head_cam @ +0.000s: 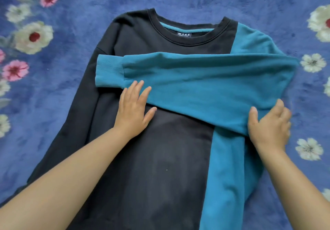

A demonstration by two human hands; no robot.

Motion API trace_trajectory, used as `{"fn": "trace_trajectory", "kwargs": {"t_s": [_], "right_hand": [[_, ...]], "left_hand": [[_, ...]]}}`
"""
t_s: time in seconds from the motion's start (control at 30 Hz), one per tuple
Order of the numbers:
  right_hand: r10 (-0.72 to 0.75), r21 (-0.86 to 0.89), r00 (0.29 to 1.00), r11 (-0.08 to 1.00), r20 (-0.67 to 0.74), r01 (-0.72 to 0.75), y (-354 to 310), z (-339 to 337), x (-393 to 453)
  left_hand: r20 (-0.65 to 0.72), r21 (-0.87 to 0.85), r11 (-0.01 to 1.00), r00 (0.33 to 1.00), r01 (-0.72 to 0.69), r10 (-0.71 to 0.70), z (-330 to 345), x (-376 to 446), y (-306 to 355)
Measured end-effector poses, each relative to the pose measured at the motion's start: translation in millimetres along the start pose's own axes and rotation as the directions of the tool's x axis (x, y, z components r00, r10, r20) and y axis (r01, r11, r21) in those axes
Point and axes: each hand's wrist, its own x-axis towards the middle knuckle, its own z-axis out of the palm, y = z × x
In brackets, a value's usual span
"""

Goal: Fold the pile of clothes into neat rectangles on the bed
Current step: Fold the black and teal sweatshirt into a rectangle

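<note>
Black and teal, the sweatshirt (160, 140) lies flat on the blue floral bed (71, 24), its teal sleeve (196, 79) folded across toward nine o'clock. Left hand (133, 109) presses flat, fingers straight; right hand (269, 124) pinches the sleeve's lower edge at four o'clock.

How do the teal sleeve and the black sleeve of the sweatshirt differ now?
The teal knit sleeve is folded across the chest; the black knit sleeve lies straight beside the body. Both hands touch the teal one, left hand flat, right hand gripping; nothing touches the black one. Both belong to one sweatshirt.
</note>
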Motion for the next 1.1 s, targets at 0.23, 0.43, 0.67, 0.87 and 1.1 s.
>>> {"fn": "trace_trajectory", "kwargs": {"t_s": [0.23,0.43,0.67,0.87,1.1], "right_hand": [[0.115,0.413,0.83,0.825,0.546,-0.385,51,-22,-26],[0.117,0.341,0.815,0.868,0.568,-0.362,72,-26,-51],[-0.004,0.189,0.901,0.978,0.434,-0.086,83,-26,-41],[-0.017,0.386,0.907,0.908,0.421,-0.162,97,-22,-120],[-0.067,0.441,0.665,0.797,0.744,-0.412,133,-12,-208]], "left_hand": [[0.072,0.055,0.998,0.997,-0.03,0.026,9,-59,26],[0.364,0.175,0.966,0.925,-0.188,0.114,14,-77,71],[0.526,0.327,0.923,0.851,-0.204,0.002,4,-76,73],[0.259,0.034,0.782,0.761,-0.623,0.595,11,-150,86],[0.414,0.044,0.528,0.497,-0.848,0.763,27,-241,80]]}}
